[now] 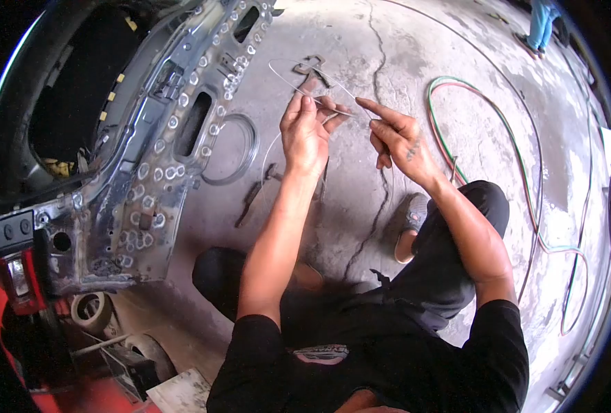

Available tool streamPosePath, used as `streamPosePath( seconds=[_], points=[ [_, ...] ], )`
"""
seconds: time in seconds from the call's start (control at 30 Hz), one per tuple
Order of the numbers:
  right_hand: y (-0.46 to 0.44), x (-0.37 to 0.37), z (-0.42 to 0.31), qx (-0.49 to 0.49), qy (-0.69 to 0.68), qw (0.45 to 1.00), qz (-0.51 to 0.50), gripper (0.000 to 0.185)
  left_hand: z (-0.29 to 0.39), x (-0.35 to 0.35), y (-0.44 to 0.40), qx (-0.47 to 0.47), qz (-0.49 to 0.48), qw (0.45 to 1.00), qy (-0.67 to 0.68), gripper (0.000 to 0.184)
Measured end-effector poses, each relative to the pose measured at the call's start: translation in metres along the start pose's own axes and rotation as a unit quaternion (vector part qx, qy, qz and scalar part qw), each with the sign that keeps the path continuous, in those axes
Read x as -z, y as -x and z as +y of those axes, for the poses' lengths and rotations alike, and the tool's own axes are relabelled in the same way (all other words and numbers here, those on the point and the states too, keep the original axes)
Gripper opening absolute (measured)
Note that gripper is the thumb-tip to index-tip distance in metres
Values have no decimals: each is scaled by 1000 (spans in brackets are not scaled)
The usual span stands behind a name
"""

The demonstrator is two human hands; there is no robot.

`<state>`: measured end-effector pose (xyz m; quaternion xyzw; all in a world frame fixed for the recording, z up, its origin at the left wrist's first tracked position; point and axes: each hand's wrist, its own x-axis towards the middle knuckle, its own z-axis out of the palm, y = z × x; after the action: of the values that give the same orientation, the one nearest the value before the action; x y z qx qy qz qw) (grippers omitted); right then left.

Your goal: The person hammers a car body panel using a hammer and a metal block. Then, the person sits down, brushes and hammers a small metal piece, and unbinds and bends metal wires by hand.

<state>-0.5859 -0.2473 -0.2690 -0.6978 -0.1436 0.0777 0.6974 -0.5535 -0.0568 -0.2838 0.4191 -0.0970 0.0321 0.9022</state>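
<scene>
A thin, pale wire (329, 71) makes a loop in front of me. My left hand (307, 131) is closed on it, thumb and fingers pinching the wire, and a length of it hangs down beside the wrist. To the right, my right hand (400, 138) has its index finger stretched toward the wire's bend, the other fingers curled; the wire meets the fingertip. Beyond my left hand a metal clamp-like tool (310, 69) lies on the floor. A coil of wire (254, 153) rests on the concrete left of my left forearm, with a hammer (252, 199) close to it.
A bare metal vehicle body (161, 148) with many ringed weld spots stands at the left. Green and red hoses (509, 113) curve over the cracked floor (350, 172) at the right. Another person's legs (541, 27) show at the top right. Round parts (93, 313) lie at the lower left.
</scene>
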Motion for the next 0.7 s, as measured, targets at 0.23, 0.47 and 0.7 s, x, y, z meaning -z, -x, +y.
streamPosePath(
  seconds=[0.23, 0.47, 0.7],
  points=[
    [3, 0, 0, -5, 19, 1000, -23, 43, -1, 7, -1, -20, 11, 999, -29, 32],
    [2, -5, 8, -11, 30, 999, -28, 43, -1, 5, 1, -4, 27, 999, -28, 30],
    [-4, -3, 3, 15, 24, 1000, -13, 41, -4, -3, 8, 23, 40, 998, -52, 34]
  ],
)
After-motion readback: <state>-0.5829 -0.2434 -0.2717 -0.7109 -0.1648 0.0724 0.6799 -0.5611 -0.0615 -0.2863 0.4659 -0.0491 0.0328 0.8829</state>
